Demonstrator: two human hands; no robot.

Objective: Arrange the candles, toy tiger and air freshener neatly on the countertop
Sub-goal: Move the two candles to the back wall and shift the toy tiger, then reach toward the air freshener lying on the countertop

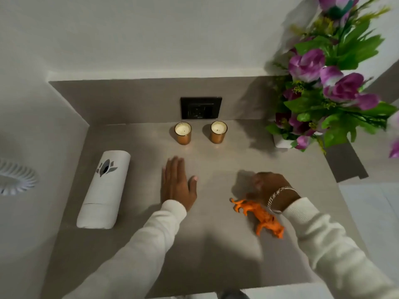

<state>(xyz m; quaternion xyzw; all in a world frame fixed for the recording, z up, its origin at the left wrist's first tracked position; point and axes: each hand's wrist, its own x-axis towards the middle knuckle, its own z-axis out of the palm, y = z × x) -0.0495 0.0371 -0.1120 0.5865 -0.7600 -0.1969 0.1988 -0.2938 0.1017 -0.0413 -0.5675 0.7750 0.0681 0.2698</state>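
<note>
Two candles in gold glass jars stand upright side by side at the back of the grey countertop (pixel 216 255), the left candle (pixel 183 133) and the right candle (pixel 218 131), just below a black wall socket. A white air freshener (pixel 104 189) lies on its side at the left. An orange toy tiger (pixel 260 216) lies on its side at the right. My left hand (pixel 178 183) rests flat and open on the counter in the middle. My right hand (pixel 268 187) hovers just behind the tiger with its fingers curled down, holding nothing.
A white pot of purple artificial flowers (pixel 323 93) fills the back right corner and overhangs the counter. A black socket plate (pixel 201 107) sits on the backsplash. A white round vent (pixel 15 180) shows at the far left. The counter's front edge runs along the bottom.
</note>
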